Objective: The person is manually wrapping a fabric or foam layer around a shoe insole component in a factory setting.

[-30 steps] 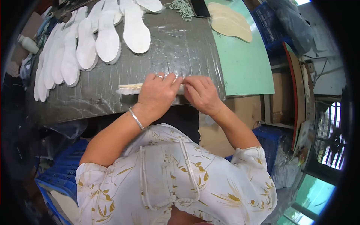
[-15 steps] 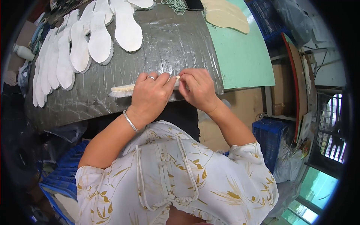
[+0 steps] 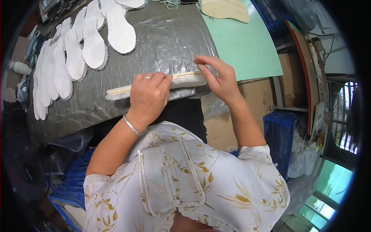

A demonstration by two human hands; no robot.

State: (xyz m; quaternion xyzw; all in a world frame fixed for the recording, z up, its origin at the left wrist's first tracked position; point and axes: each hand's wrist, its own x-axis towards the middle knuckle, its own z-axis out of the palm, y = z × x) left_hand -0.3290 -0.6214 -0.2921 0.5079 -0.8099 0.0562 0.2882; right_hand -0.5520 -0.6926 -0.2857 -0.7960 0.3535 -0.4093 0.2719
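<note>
A fluffy white insole (image 3: pixel 188 81) with a cream edge stands on its side near the table's front edge. My left hand (image 3: pixel 148 94) is wrapped round its middle, holding it there, and a ring and a silver bangle show on that arm. My right hand (image 3: pixel 220 77) is raised at the insole's right end, index finger and thumb stretched out and slightly apart, with nothing visible between them. Its lower fingers are partly hidden behind the palm. To the left, several white insoles (image 3: pixel 121 33) lie overlapping in a fan on the dark plastic-covered table (image 3: pixel 166 42).
A green board (image 3: pixel 243 50) adjoins the table on the right, with cream sole-shaped pieces (image 3: pixel 226 9) on it. Pale green cord (image 3: pixel 171 4) lies at the back. Blue crates (image 3: pixel 279 135) stand low on the right, and another blue crate (image 3: pixel 71 185) on the left.
My right hand has moved right and up, away from my left hand, and its fingers have parted. More of the insole now shows between the hands. The view has shifted slightly.
</note>
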